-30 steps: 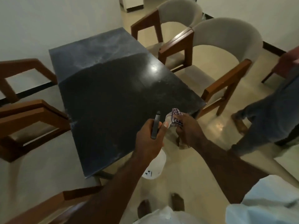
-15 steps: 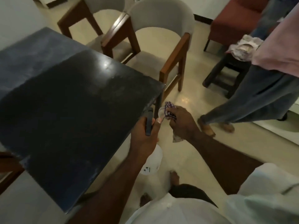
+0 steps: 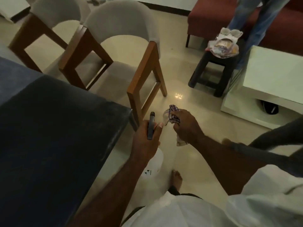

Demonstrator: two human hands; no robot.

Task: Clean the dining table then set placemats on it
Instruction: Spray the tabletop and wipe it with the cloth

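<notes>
My left grip is clamping round the dark head of a white spray bottle, whose body is hanging below my fist. My right grip is bunching a checked cloth tight, just beside the bottle's head. Both are hovering over the floor, just off the corner of the dark surface on my left. A padded chair is standing beyond that corner.

Black table; checked cloth; white bottle; red sofa.

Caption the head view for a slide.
Beside the dark dining table: left hand grips a spray bottle, right hand a checked cloth.
</notes>
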